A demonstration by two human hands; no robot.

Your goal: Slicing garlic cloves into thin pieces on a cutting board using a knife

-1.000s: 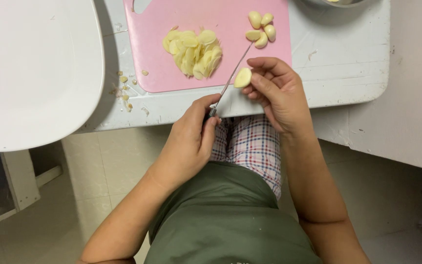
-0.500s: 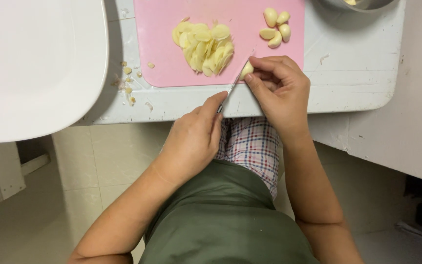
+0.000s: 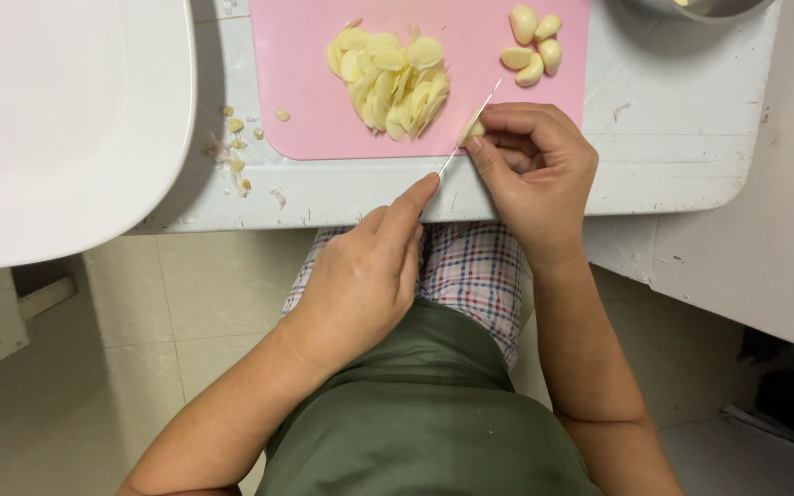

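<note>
A white tray (image 3: 57,119) sits at the left of the grey tabletop (image 3: 682,138), clear of the pink cutting board (image 3: 305,83) where a heap of garlic slices (image 3: 388,78) collects. The left hand (image 3: 360,276) closes its fingers around a knife (image 3: 469,129), forefinger along the spine to steady it. The right hand (image 3: 535,170) pinches a garlic clove (image 3: 473,131) against the blade at the board's near edge; whole cloves (image 3: 533,50) wait beyond.

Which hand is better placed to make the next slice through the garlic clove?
Left. The left hand holds the knife, blade against the garlic clove; the right hand pins the clove on the pink cutting board.
</note>
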